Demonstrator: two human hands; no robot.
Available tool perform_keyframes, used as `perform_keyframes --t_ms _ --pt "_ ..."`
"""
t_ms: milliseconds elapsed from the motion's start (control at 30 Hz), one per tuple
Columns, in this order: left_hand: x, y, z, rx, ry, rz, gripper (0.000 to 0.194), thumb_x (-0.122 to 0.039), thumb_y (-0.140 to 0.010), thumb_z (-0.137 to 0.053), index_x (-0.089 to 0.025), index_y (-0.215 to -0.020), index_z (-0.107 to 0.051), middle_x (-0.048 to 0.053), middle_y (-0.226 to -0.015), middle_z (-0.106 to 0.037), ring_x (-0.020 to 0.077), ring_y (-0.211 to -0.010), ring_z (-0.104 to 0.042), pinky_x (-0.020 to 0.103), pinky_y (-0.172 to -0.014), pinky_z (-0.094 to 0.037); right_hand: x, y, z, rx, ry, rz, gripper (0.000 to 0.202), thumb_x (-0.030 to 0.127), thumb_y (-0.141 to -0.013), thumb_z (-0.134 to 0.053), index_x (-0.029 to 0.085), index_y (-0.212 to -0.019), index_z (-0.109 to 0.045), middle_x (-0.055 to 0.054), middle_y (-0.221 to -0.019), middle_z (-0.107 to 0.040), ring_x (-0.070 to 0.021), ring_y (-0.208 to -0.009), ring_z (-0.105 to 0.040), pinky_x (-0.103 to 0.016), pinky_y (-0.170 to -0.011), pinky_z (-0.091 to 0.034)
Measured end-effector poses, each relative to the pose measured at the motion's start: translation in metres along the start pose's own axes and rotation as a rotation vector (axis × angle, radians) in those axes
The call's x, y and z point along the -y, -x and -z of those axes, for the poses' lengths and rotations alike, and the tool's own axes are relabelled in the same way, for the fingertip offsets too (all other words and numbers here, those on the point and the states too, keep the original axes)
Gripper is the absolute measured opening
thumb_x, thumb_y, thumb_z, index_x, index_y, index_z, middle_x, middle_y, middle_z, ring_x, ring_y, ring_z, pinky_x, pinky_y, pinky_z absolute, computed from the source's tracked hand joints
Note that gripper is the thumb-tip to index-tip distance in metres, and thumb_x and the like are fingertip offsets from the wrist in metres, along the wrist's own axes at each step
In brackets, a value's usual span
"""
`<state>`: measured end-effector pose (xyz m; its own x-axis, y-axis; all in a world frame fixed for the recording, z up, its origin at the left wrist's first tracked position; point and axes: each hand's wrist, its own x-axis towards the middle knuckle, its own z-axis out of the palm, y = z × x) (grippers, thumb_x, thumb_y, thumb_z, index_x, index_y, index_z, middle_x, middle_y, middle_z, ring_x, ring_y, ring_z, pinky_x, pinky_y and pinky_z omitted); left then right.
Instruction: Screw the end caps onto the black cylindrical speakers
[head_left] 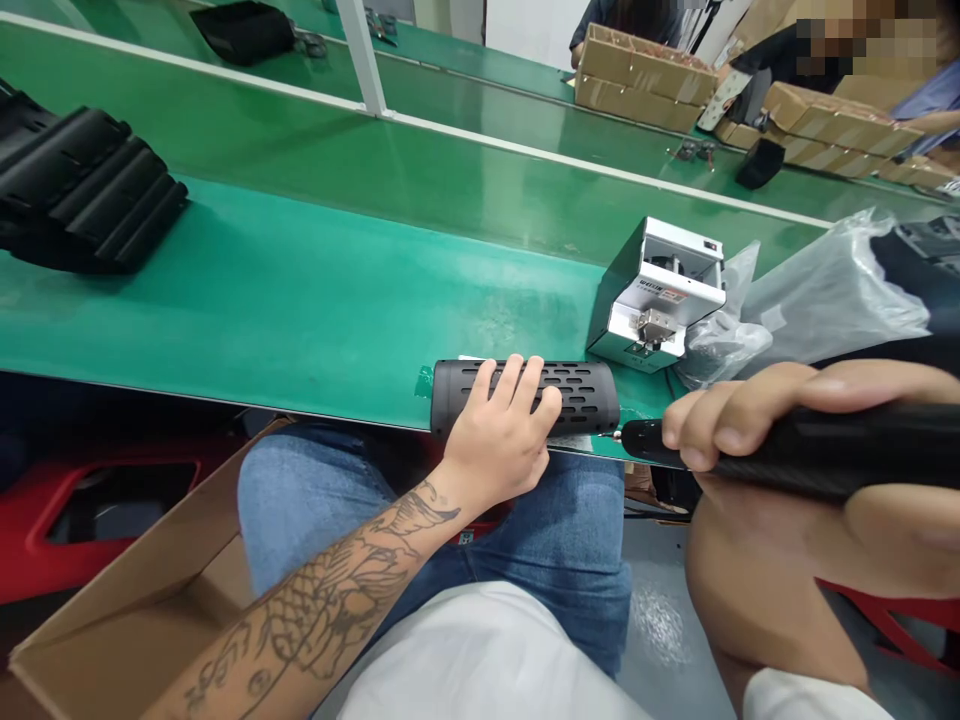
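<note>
Black plastic everywhere in this one. The left hand [499, 440] is palm down on a slotted housing [589, 398], fingers a bit spread over the top, so it's more pressing than wrapping around it. The right hand [817, 530] is closed around a thick black handheld driver [810, 452], bit end pointing left.

The bit that matters for layout: the housing lies on the near edge of the bench [300, 290], long axis running side to side, roughly along that edge. It's directly under the left hand, so that's the nearer one, and off to the left of the right hand. The driver runs pretty much the same way, with its tip right by the housing's right end, near the lower corner. Can't tell if they're actually touching.

Further out, a boxy screw feeder [664, 300] stands just beyond the housing's right end, with clear plastic bags [825, 290] beside it. Way over left there's a bunch of ribbed black parts [90, 190], and an open cardboard box [150, 620] sits below the bench on that side. Across the white rail [600, 167], brown cartons [645, 80] are stacked near other people.
</note>
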<state>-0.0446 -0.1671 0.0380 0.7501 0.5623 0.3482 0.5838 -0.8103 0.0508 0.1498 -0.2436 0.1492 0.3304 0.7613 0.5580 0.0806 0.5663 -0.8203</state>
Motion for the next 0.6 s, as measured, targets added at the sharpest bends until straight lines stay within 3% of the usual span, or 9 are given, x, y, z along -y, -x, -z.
perform_keyframes --t_ms 100,300,600 --pt "-0.001 -0.001 0.001 -0.003 0.011 0.000 0.057 -0.033 -0.089 -0.064 -0.010 -0.141 -0.057 0.028 -0.163 -0.044 0.0475 -0.150 -0.043 0.068 -0.124 -0.031 -0.003 0.009 -0.010 -0.013 -0.036 0.012 0.037 0.056 -0.081 -0.085 0.026 -0.101 -0.079 -0.001 -0.066 -0.064 -0.0228 -0.046 -0.056 -0.044 -0.045 -0.050" --pt "-0.002 -0.001 0.002 -0.003 0.027 0.010 0.055 -0.030 -0.088 -0.065 -0.013 -0.140 -0.058 0.027 -0.163 -0.045 0.0462 -0.151 -0.044 0.068 -0.125 -0.029 0.003 0.010 -0.011 -0.050 0.047 -0.018 0.033 0.054 -0.081 -0.088 0.028 -0.099 -0.080 -0.002 -0.070 -0.066 -0.0242 -0.050 -0.058 -0.051 -0.054 -0.055" --pt "-0.002 0.000 0.002 0.003 -0.028 -0.003 0.051 -0.030 -0.090 -0.061 -0.013 -0.138 -0.057 0.027 -0.163 -0.045 0.0464 -0.151 -0.044 0.067 -0.124 -0.032 -0.022 -0.001 -0.005 0.009 -0.065 0.039 0.033 0.051 -0.079 -0.086 0.024 -0.097 -0.080 -0.002 -0.065 -0.065 -0.0237 -0.044 -0.057 -0.045 -0.042 -0.050"
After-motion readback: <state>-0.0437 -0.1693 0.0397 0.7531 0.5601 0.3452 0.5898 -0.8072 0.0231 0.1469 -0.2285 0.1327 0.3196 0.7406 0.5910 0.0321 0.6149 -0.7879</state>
